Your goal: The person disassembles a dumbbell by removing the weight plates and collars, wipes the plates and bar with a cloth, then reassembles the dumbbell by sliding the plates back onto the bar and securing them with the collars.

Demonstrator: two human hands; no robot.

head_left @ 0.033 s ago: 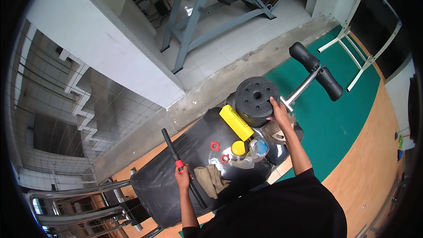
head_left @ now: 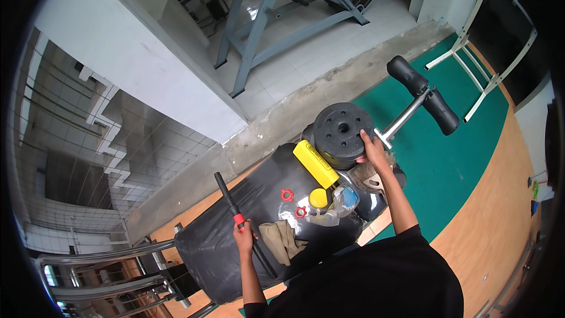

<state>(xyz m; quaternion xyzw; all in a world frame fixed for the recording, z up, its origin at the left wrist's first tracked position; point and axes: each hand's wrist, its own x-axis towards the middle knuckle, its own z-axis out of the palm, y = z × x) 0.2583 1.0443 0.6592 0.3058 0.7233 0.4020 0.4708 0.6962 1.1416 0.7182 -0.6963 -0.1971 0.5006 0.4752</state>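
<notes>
My left hand point(head_left: 244, 237) is closed around a black dumbbell bar point(head_left: 228, 195) with a red band, held slanting over the black padded bench point(head_left: 206, 247). Gripping the near right rim of a round black weight plate point(head_left: 335, 123), my right hand point(head_left: 372, 152) has fingers on its top face. The plate lies flat on others stacked at the bench's far end. Two red star-shaped collar nuts point(head_left: 286, 195) rest on the pad between my hands. By my left hand lies a crumpled tan cloth point(head_left: 281, 242).
A yellow box point(head_left: 316, 164), a yellow-lidded tub point(head_left: 318, 198) and a clear container with blue point(head_left: 346, 199) sit beside the plates. Behind them, padded leg rollers point(head_left: 421, 94) stick out. A wall corner point(head_left: 223, 118) stands beyond the bench, a white metal rack point(head_left: 479, 76) at far right.
</notes>
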